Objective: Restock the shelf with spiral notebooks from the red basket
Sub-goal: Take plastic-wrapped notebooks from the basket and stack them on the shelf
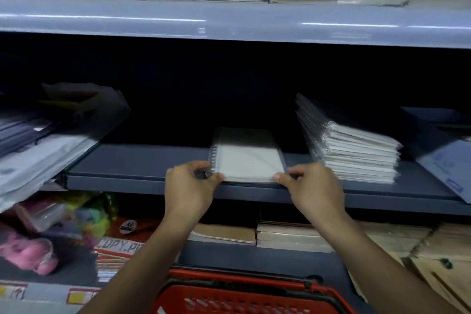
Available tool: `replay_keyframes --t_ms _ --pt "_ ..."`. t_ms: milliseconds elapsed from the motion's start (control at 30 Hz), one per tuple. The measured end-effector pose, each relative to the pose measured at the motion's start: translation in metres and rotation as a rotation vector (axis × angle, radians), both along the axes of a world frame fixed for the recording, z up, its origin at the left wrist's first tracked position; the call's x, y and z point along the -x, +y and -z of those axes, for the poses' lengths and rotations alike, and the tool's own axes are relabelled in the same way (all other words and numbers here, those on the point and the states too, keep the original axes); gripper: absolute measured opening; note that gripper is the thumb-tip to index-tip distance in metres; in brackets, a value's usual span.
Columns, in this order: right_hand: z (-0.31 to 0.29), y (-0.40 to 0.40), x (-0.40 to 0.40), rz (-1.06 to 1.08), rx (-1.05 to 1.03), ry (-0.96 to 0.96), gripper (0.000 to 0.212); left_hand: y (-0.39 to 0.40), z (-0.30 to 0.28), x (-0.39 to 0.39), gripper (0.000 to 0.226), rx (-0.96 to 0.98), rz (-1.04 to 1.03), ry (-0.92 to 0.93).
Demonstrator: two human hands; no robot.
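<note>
On middle shelf, near front edge: spiral notebook lying flat, placing step underway. Left hand pinching coil corner, right hand pinching opposite corner, fingers clamping. Next likely: sliding back, squaring beside wrapped stack. Red basket sitting below.

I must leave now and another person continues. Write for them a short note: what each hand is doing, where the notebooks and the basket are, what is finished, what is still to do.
Left hand: holds the near left corner of a notebook, at the spiral.
Right hand: holds its near right corner.
The notebook lies flat on the middle shelf, at the front edge, left of a stack of similar notebooks and apart from it.
Red basket: below, in front of the person; its contents cannot be seen.
Done: one stack shelved, this notebook set down.
Left: let go, maybe push it further in, check the basket for more.
</note>
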State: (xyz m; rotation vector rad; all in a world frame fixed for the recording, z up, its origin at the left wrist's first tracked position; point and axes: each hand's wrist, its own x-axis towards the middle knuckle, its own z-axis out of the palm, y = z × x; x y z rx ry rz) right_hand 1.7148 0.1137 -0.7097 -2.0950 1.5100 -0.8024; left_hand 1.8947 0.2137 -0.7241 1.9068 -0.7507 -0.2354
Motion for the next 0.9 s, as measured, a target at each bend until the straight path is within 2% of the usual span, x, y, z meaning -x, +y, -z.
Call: replay_keyframes --t_ms 133,333,433,633,733,833,900 --pt "-0.001 -0.014 -0.014 0.022 -0.004 0.038 0.032 -0.018 0.0 -0.007 0.041 -0.013 -0.065 -0.028" --pt "0.013 -0.008 -0.004 -0.021 0.064 -0.147 0.049 -0.008 -0.002 -0.004 0.052 0.041 -0.041 -0.006" --pt "0.015 0.006 0.013 -0.087 0.07 -0.222 0.044 0.01 -0.005 0.005 0.051 0.08 -0.005 0.055" --pt "0.036 0.055 0.07 -0.128 -0.123 -0.263 0.038 0.067 0.01 0.04 0.04 0.068 0.073 0.19" --pt "0.059 0.091 0.1 -0.153 -0.214 -0.225 0.029 0.098 0.031 0.067 0.036 0.034 0.116 0.314" --pt "0.092 0.132 0.13 -0.213 -0.35 -0.169 0.011 0.134 0.065 0.085 0.031 -0.062 0.13 0.539" --pt "0.114 0.151 0.141 -0.25 -0.466 -0.061 0.012 0.155 0.087 0.089 0.032 -0.126 0.118 0.7"
